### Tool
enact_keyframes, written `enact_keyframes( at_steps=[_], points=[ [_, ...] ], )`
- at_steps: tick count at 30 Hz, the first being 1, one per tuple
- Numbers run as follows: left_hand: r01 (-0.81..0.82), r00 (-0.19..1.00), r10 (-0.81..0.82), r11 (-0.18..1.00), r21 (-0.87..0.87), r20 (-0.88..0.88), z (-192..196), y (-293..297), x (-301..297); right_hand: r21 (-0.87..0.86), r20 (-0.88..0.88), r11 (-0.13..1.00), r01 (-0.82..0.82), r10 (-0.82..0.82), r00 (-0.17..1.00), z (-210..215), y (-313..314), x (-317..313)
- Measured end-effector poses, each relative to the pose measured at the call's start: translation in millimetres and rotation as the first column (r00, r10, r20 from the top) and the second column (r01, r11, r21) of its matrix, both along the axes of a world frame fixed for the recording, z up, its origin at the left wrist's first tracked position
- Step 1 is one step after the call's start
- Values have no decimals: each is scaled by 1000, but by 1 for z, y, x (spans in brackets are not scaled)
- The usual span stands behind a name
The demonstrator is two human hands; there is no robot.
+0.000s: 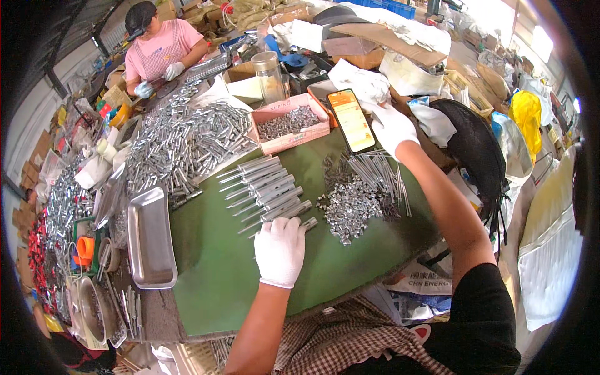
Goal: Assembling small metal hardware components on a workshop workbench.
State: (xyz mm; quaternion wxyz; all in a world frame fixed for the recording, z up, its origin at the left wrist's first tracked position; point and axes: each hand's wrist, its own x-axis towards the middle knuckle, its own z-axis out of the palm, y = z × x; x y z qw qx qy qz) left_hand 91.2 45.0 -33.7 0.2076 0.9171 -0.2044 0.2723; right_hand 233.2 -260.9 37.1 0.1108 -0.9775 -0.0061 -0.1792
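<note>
My left hand point(281, 251), in a white knitted glove, curls its fingers around the nearest metal rod point(308, 224) of a row on the green mat point(219, 281). The other silvery rods point(269, 184) lie side by side beyond it, thin tips to the left. At the far right of the mat my gloved right hand point(395, 128) is beside a lit phone point(351, 122) propped upright. Its fingers blend into a crumpled white cloth point(359, 81), so their grip is unclear. Between the hands lie a heap of small metal pieces point(350, 206) and a bundle of thin rods point(378, 175).
A pink box point(292, 122) of small metal parts stands behind the rods. Left of it spreads a large pile of metal rods point(181, 140), with a steel tray point(152, 240) nearer me. A glass jar point(267, 75) stands behind. Another gloved person point(165, 56) works at the far left.
</note>
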Motion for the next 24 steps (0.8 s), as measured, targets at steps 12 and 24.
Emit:
enact_keyframes(
  at_steps=[12, 24],
  points=[
    [100, 993, -102, 995, -27, -57, 4, 6, -7, 614, -3, 718, -328, 417, 909, -17, 53, -207],
    [318, 922, -255, 929, 191, -292, 64, -20, -67, 960, -280, 142, 242, 522, 806, -35, 82, -232]
  ],
)
